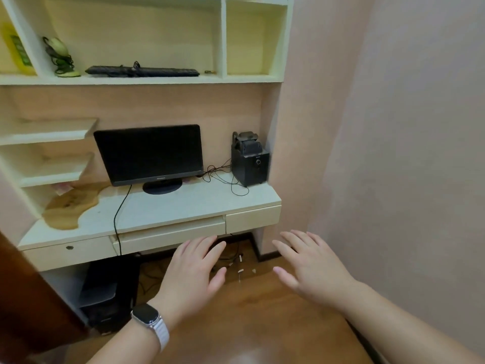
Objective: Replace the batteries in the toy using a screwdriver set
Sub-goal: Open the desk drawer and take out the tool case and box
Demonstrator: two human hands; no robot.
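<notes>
My left hand (pixel 193 271), with a watch on its wrist, is held out palm down with fingers spread and nothing in it. My right hand (pixel 308 266) hovers the same way to its right, also holding nothing. Both float over the wooden floor in front of a cream desk (pixel 183 203). A small battery (pixel 210 72) lies on the upper shelf, right of a black keyboard (pixel 143 71). No toy and no screwdriver set can be made out.
On the desk stand a black monitor (pixel 149 153) and a black speaker box (pixel 249 161) with loose cables. A computer tower (pixel 110 290) sits under the desk beside cables on the floor. The pink wall (pixel 393 127) closes the right side; a brown door edge (pixel 31 298) is at the left.
</notes>
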